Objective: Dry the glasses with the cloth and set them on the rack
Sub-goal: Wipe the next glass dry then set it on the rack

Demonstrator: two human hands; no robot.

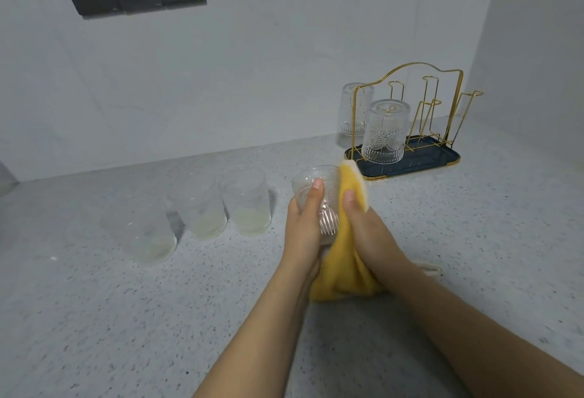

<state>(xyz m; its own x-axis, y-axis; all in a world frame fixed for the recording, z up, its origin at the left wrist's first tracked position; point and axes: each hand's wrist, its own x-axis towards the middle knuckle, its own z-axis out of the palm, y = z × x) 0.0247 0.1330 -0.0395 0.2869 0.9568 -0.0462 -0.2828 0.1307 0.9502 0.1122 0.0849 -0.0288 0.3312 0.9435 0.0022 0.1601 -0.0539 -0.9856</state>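
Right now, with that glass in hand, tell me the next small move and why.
Probably keep wiping: the left hand grips the glass while the right hand presses the yellow cloth against its side. Once dry, invert it onto a free gold peg of the rack, where two glasses already hang.

Left hand (305,224); right hand (363,224); both gripping
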